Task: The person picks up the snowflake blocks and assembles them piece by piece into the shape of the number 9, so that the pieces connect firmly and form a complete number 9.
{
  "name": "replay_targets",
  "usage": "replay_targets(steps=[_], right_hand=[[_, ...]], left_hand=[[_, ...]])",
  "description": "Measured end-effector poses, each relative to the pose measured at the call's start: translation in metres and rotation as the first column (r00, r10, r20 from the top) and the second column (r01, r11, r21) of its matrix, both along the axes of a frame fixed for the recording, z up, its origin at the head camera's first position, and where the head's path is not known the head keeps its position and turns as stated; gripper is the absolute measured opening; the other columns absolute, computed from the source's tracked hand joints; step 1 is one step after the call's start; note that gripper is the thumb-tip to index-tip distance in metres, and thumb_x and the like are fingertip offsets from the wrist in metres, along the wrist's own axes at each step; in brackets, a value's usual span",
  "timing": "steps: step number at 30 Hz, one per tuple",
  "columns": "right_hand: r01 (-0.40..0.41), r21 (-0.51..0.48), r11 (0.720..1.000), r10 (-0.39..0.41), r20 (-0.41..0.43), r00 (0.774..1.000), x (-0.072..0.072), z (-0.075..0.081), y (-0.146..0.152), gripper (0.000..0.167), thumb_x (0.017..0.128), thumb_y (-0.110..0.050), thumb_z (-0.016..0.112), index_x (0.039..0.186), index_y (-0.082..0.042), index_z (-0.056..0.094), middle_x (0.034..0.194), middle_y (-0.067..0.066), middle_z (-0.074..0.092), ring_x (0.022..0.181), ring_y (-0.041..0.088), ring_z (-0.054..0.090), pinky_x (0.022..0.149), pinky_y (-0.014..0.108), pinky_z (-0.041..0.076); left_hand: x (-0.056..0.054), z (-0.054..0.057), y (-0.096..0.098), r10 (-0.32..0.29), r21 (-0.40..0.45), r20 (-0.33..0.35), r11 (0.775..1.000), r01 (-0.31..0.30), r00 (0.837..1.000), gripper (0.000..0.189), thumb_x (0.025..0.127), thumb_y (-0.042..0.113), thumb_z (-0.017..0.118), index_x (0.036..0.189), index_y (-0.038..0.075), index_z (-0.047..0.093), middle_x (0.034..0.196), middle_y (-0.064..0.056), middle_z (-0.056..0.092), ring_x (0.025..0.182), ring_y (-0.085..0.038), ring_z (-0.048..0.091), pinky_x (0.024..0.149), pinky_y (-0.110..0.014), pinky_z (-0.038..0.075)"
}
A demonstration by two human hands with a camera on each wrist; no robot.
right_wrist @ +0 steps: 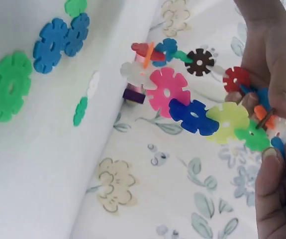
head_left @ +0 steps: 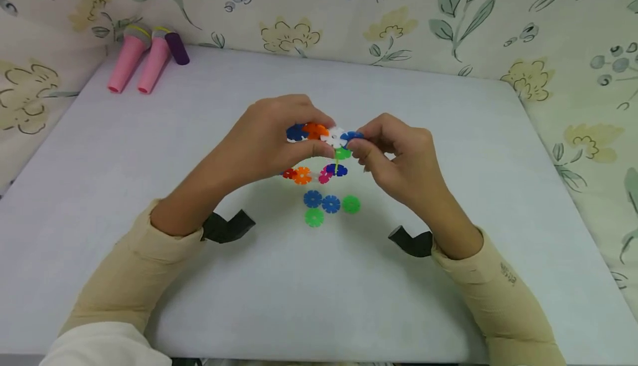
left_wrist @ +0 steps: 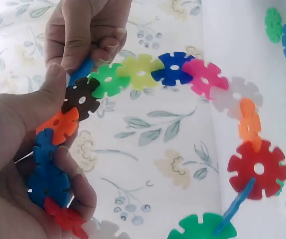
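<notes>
A chain of notched flower-shaped plastic discs in many colors curves in the air between both hands. My left hand [head_left: 264, 133] grips part of it, its fingers and thumb around an orange disc [left_wrist: 58, 124] and blue discs [left_wrist: 48, 186]. Between thumb and fingers, my right hand [head_left: 404, 158] pinches a blue disc [head_left: 352, 137] against the chain, beside a white disc [head_left: 333, 137]. Whether that blue disc is slotted in cannot be told. A green disc [left_wrist: 109, 79], a yellow disc [left_wrist: 141, 73] and a pink disc [left_wrist: 206, 78] hang farther along the loop.
Loose on the white table [head_left: 309, 299] lie two blue discs [head_left: 321, 201] and two green ones, [head_left: 351, 205] nearer my body than the chain. Two pink toy microphones [head_left: 128, 62] lie at the back left, near a patterned wall [head_left: 309, 0].
</notes>
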State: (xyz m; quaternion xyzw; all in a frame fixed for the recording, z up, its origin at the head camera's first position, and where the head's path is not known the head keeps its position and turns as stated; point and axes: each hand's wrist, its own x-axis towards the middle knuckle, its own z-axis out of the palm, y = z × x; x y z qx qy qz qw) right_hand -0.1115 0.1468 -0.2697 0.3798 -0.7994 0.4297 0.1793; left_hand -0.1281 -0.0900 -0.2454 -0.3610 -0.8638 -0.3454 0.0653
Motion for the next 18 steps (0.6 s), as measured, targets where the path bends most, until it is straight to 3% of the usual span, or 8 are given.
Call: replay_targets(steps=[4, 6, 8, 11, 15, 18], right_hand=[[0.030, 0.072, 0.997, -0.035, 0.076, 0.996, 0.001, 0.013, 0.008, 0.026, 0.082, 0.007, 0.078, 0.104, 0.006, 0.063, 0.086, 0.005, 0.070, 0.072, 0.012, 0.066, 0.069, 0.022, 0.056], [0.026, 0.161, 0.987, -0.049, 0.139, 0.989, 0.001, 0.018, 0.016, 0.029, 0.083, 0.002, 0.080, 0.107, 0.002, 0.064, 0.089, 0.001, 0.070, 0.078, 0.009, 0.065, 0.073, 0.023, 0.055], [-0.002, 0.285, 0.958, -0.059, 0.205, 0.977, -0.001, 0.020, 0.025, 0.027, 0.084, -0.003, 0.081, 0.107, -0.004, 0.067, 0.091, -0.004, 0.070, 0.083, 0.006, 0.064, 0.074, 0.026, 0.054], [-0.111, 0.488, 0.866, -0.062, 0.324, 0.944, -0.011, 0.011, 0.031, 0.017, 0.088, -0.006, 0.078, 0.103, -0.009, 0.071, 0.093, -0.005, 0.069, 0.085, 0.009, 0.063, 0.074, 0.031, 0.054], [-0.262, 0.689, 0.675, -0.154, 0.479, 0.864, -0.023, -0.016, 0.019, 0.025, 0.086, -0.013, 0.081, 0.109, -0.012, 0.073, 0.101, -0.002, 0.069, 0.093, 0.017, 0.062, 0.079, 0.035, 0.055], [-0.311, 0.743, 0.592, -0.216, 0.519, 0.827, -0.025, -0.034, 0.007, 0.033, 0.081, -0.015, 0.086, 0.110, -0.014, 0.070, 0.100, 0.000, 0.064, 0.096, 0.020, 0.058, 0.082, 0.035, 0.054]], left_hand=[[-0.001, 0.004, -0.001, -0.001, 0.030, -0.029, 1.000, 0.002, 1.000, 0.042, 0.083, 0.030, 0.084, 0.118, 0.009, 0.074, 0.093, 0.001, 0.065, 0.083, -0.012, 0.055, 0.070, -0.030, 0.046], [0.000, 0.008, -0.003, 0.008, 0.012, -0.039, 1.000, -0.008, 0.999, 0.043, 0.083, 0.032, 0.084, 0.120, 0.011, 0.074, 0.094, 0.003, 0.065, 0.084, -0.011, 0.055, 0.070, -0.031, 0.046], [0.002, 0.011, -0.005, 0.020, -0.019, -0.041, 1.000, -0.021, 0.999, 0.043, 0.083, 0.033, 0.083, 0.120, 0.013, 0.074, 0.096, 0.003, 0.066, 0.086, -0.012, 0.055, 0.072, -0.031, 0.046], [0.004, 0.013, -0.007, 0.049, -0.078, -0.033, 0.996, -0.051, 0.998, 0.043, 0.084, 0.035, 0.083, 0.120, 0.013, 0.074, 0.099, 0.003, 0.068, 0.090, -0.012, 0.056, 0.076, -0.031, 0.046], [0.003, 0.012, -0.009, 0.077, -0.112, -0.001, 0.991, -0.077, 0.997, 0.043, 0.085, 0.036, 0.081, 0.118, 0.010, 0.072, 0.104, 0.002, 0.069, 0.095, -0.013, 0.059, 0.079, -0.032, 0.048], [0.002, 0.012, -0.010, 0.087, -0.113, 0.047, 0.990, -0.081, 0.995, 0.044, 0.087, 0.036, 0.080, 0.119, 0.010, 0.066, 0.101, 0.003, 0.069, 0.094, -0.012, 0.060, 0.078, -0.032, 0.048]])
